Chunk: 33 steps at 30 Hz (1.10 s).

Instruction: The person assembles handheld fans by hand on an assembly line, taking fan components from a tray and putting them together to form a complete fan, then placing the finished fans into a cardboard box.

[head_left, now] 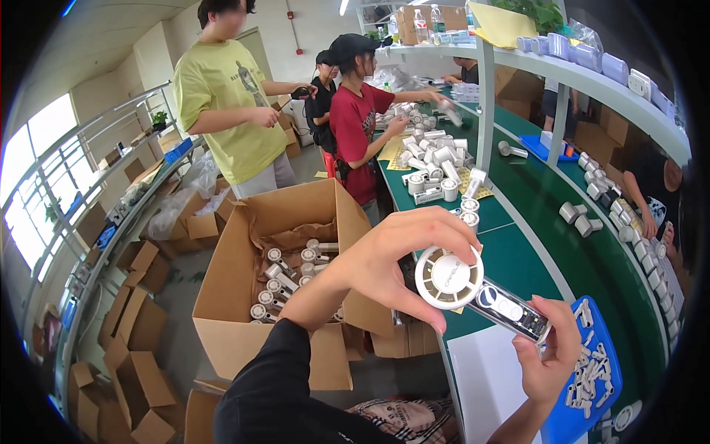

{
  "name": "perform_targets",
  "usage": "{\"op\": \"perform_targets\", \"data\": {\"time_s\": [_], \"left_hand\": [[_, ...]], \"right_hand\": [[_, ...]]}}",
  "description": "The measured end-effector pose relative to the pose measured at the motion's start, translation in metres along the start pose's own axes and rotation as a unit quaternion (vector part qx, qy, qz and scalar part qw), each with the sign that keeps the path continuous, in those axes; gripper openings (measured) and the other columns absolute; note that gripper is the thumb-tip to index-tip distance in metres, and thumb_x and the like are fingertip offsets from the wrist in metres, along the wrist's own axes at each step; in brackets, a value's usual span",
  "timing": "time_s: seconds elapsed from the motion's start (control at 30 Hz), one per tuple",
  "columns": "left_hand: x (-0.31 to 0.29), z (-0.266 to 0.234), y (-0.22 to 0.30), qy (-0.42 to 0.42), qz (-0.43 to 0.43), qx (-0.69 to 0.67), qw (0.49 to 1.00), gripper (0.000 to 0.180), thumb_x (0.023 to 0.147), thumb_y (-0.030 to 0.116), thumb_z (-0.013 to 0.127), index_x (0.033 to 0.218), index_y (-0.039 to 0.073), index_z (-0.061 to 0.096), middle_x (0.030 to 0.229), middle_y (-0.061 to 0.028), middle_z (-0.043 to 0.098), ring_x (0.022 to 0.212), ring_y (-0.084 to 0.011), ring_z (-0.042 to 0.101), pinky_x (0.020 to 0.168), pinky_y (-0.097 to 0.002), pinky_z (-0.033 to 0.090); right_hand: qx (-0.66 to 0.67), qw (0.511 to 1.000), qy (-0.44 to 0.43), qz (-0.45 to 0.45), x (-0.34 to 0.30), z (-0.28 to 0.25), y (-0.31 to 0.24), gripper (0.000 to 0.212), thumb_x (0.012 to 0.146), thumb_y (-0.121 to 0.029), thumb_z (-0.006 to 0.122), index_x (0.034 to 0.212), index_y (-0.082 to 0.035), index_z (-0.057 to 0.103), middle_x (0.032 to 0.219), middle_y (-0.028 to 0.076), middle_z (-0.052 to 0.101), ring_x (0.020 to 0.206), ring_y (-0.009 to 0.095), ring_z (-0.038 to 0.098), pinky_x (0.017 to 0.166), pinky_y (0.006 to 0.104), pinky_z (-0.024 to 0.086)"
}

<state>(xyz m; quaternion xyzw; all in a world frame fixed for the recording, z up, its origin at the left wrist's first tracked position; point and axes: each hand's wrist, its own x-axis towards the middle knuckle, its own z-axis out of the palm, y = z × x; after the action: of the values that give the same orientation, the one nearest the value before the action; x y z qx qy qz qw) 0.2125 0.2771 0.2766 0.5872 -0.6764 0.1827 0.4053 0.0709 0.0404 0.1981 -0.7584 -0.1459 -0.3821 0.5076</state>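
A white handheld fan [450, 278] is held between my two hands above the table edge. Its round grille faces up, and the handle slants down to the right, with a clear part showing inner pieces. My left hand [396, 255] curves around the fan's head, thumb below and fingers above. At the lower end of the handle, my right hand [549, 359] pinches it between thumb and fingers. Under the fan lies a white sheet [481, 374] on the green table. Beside my right hand is a blue tray [560, 420] holding many small white parts [592, 374].
A large open cardboard box [214, 277] with several fans inside stands to my left. More fans [444, 159] are heaped farther along the table. A green conveyor belt [532, 194] carries fan pieces on the right. Co-workers stand ahead, one in a yellow shirt [214, 111], one in red [355, 126].
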Motion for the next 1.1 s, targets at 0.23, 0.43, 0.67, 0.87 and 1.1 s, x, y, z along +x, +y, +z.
{"op": "perform_targets", "data": {"time_s": [0.23, 0.43, 0.67, 0.87, 1.1], "left_hand": [[-0.006, -0.010, -0.018, -0.012, -0.025, -0.066, 0.997, 0.105, 0.045, 0.058, 0.091, 0.127, 0.005, 0.053, 0.110, -0.0139, 0.065, 0.099, -0.0227, 0.063, 0.080, -0.0322, 0.051], [-0.080, -0.114, -0.181, 0.218, -0.528, 0.153, 0.807, 0.085, 0.082, 0.037, 0.074, 0.139, -0.010, 0.032, 0.070, -0.0061, 0.066, 0.054, -0.0131, 0.059, 0.050, -0.0259, 0.048], [-0.136, -0.096, -0.229, 0.091, -0.646, 0.246, 0.716, 0.064, 0.071, 0.051, 0.076, 0.095, -0.007, 0.064, 0.070, -0.0112, 0.069, 0.055, -0.0195, 0.065, 0.050, -0.0322, 0.053], [-0.138, -0.005, -0.194, -0.272, -0.513, 0.063, 0.812, 0.075, 0.078, 0.051, 0.075, 0.130, 0.000, 0.055, 0.090, -0.0123, 0.071, 0.077, -0.0178, 0.067, 0.067, -0.0329, 0.053], [-0.221, 0.060, -0.199, -0.535, -0.618, -0.060, 0.573, 0.065, 0.081, 0.054, 0.071, 0.118, 0.002, 0.062, 0.090, -0.0101, 0.070, 0.081, -0.0181, 0.067, 0.068, -0.0295, 0.054]], "right_hand": [[0.019, 0.999, 0.013, 0.048, -0.003, -0.008, -0.001, 0.045, 0.076, -0.022, 0.076, 0.110, 0.003, 0.061, 0.096, 0.013, 0.058, 0.082, 0.020, 0.056, 0.069, 0.0276, 0.044], [-0.023, 0.997, 0.060, 0.048, -0.006, -0.030, -0.002, 0.045, 0.086, -0.035, 0.070, 0.109, 0.002, 0.058, 0.094, 0.007, 0.049, 0.081, 0.014, 0.049, 0.069, 0.0243, 0.039], [-0.063, 0.996, 0.048, 0.034, -0.011, -0.049, -0.001, 0.043, 0.091, -0.037, 0.060, 0.115, -0.002, 0.056, 0.098, 0.006, 0.050, 0.081, 0.011, 0.055, 0.065, 0.0201, 0.044], [-0.043, 0.997, 0.062, -0.004, -0.012, -0.056, -0.003, 0.051, 0.091, -0.044, 0.061, 0.114, 0.001, 0.053, 0.102, 0.008, 0.050, 0.094, 0.015, 0.052, 0.082, 0.0269, 0.042], [0.100, 0.975, 0.192, -0.053, -0.021, -0.081, 0.034, 0.060, 0.099, -0.040, 0.052, 0.142, -0.001, 0.036, 0.138, 0.016, 0.041, 0.130, 0.028, 0.041, 0.110, 0.0392, 0.034]]}}
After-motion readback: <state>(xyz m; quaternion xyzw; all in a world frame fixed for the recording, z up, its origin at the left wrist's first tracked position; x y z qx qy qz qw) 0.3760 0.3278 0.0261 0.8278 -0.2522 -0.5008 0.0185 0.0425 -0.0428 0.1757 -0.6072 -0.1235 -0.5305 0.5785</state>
